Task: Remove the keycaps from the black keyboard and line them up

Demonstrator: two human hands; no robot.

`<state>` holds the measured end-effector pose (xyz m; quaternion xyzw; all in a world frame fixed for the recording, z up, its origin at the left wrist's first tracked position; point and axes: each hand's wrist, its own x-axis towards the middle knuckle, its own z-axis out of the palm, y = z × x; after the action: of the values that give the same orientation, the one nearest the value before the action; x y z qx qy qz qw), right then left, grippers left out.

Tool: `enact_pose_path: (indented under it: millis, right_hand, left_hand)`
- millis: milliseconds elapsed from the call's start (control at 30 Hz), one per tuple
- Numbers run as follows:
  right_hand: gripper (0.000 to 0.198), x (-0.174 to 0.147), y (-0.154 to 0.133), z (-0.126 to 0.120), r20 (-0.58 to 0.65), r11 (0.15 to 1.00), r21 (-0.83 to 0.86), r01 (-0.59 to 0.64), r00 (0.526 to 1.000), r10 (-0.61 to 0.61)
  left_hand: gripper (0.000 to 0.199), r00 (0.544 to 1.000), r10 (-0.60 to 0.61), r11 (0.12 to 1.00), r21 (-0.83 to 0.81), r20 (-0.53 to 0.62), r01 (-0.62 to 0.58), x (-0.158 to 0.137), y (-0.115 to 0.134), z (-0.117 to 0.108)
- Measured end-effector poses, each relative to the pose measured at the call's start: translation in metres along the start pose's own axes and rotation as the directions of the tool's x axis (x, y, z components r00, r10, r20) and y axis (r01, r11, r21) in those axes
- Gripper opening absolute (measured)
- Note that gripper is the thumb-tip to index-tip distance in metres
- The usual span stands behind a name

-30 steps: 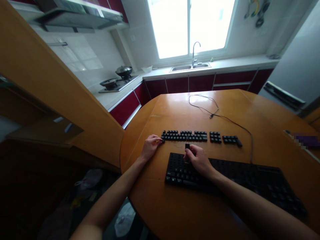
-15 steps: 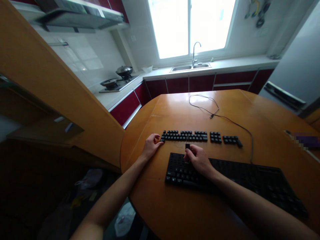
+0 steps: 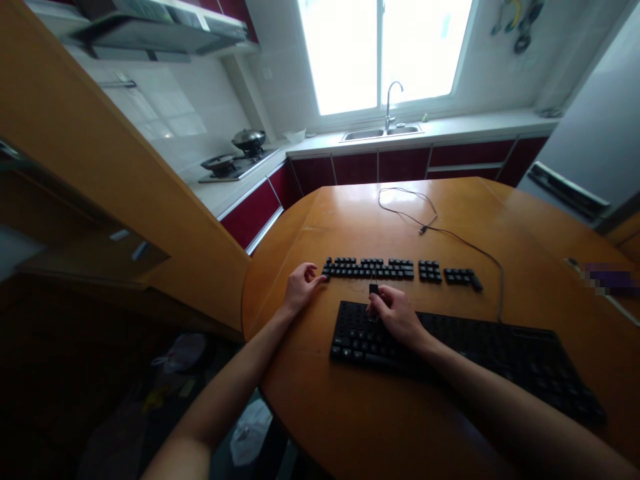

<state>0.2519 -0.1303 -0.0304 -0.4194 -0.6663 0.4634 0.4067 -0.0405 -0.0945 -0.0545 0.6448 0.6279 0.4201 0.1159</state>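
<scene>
Our right hand [image 3: 400,318] has its fingers clamped on a black keycap puller [image 3: 374,289] over a partly bare keyboard [image 3: 480,340] on the wooden table [image 3: 300,373]; our left hand [image 3: 301,289], thumb and forefinger apart, meets the row of loose keycaps [image 3: 395,273].

In our right hand [image 3: 396,313] we have a tool [image 3: 374,289], above the left part of the keyboard [image 3: 480,340] on the table [image 3: 320,400]. Just beyond that hand, keycaps [image 3: 353,271] run in rows left to our left hand [image 3: 303,287] and on to the right. Farther beyond lies a cable [image 3: 423,229]; past the table, a sink [image 3: 363,135].
</scene>
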Motion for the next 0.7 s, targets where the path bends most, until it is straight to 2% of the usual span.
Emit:
enact_pose_path:
  millis: [67, 133, 200, 267, 333, 400, 467, 533, 600, 700]
  right_hand:
    - [0.029, -0.001, -0.003, 0.0, -0.009, 0.995, -0.047, 0.085, 0.996, -0.085]
    - [0.029, -0.003, -0.006, 0.0, 0.013, 0.98, -0.078, 0.182, 0.983, -0.182]
    - [0.029, -0.004, -0.006, 0.0, 0.049, 0.968, -0.076, 0.241, 0.97, -0.238]
    - [0.028, -0.003, -0.005, 0.001, 0.043, 0.97, -0.075, 0.232, 0.972, -0.229]
    - [0.027, -0.002, -0.003, 0.0, -0.012, 0.981, -0.076, 0.176, 0.984, -0.178]
    - [0.028, -0.001, -0.002, 0.0, -0.055, 0.99, -0.069, 0.121, 0.991, -0.125]
    - [0.03, 0.0, -0.001, 0.0, -0.064, 0.993, -0.06, 0.097, 0.993, -0.101]
    - [0.03, 0.0, -0.001, 0.0, -0.061, 0.994, -0.058, 0.091, 0.994, -0.094]
    - [0.03, 0.0, -0.001, 0.0, -0.058, 0.995, -0.056, 0.084, 0.994, -0.087]
    - [0.028, 0.0, -0.002, 0.001, -0.054, 0.996, -0.048, 0.073, 0.996, -0.075]
  left_hand:
    - [0.032, 0.999, 0.041, 0.999, 0.011, -0.031, -0.04, -0.003, 0.005, -0.002]
    - [0.027, 0.995, 0.097, 0.995, 0.011, -0.012, -0.097, -0.006, 0.013, -0.003]
    - [0.025, 0.983, 0.172, 0.985, -0.022, 0.064, -0.171, -0.012, 0.023, -0.003]
    - [0.024, 0.954, 0.251, 0.966, -0.1, 0.164, -0.237, -0.02, 0.035, -0.002]
    - [0.023, 0.901, 0.327, 0.938, -0.214, 0.285, -0.273, -0.029, 0.048, -0.001]
    - [0.021, 0.811, 0.406, 0.903, -0.32, 0.42, -0.287, -0.038, 0.061, -0.001]
    - [0.021, 0.726, 0.46, 0.882, -0.356, 0.511, -0.308, -0.044, 0.071, -0.002]
    - [0.023, 0.665, 0.483, 0.875, -0.338, 0.57, -0.346, -0.047, 0.079, -0.004]
    - [0.026, 0.621, 0.49, 0.87, -0.304, 0.612, -0.388, -0.048, 0.084, -0.006]
    - [0.028, 0.595, 0.494, 0.863, -0.273, 0.634, -0.425, -0.047, 0.089, -0.009]
